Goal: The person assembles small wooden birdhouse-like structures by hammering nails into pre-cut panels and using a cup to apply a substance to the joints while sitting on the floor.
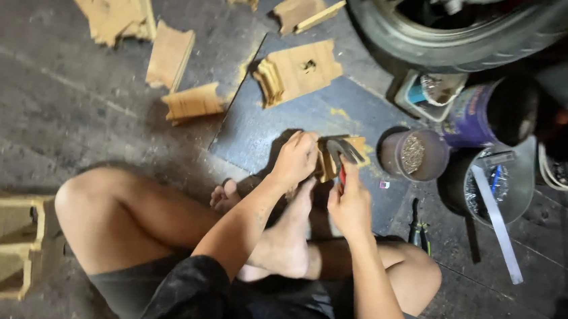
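— Gripping what, those hands?
— The left hand (295, 158) clasps a small wooden piece (330, 162) above the foot; the right hand (350, 202) is closed on red-handled pliers (342, 159).
— Beyond?
— A tin of nails (411, 154) at three o'clock, wooden blocks (298, 69) at twelve.

— How many loose wooden pieces (170, 56) lie on the far floor?
— Six, plus one in the hands.
— Containers on the right?
— Three round ones: a small tub (413, 154), a purple can (490, 111), a pan (498, 186).
— Tyres?
— One tyre (442, 37).
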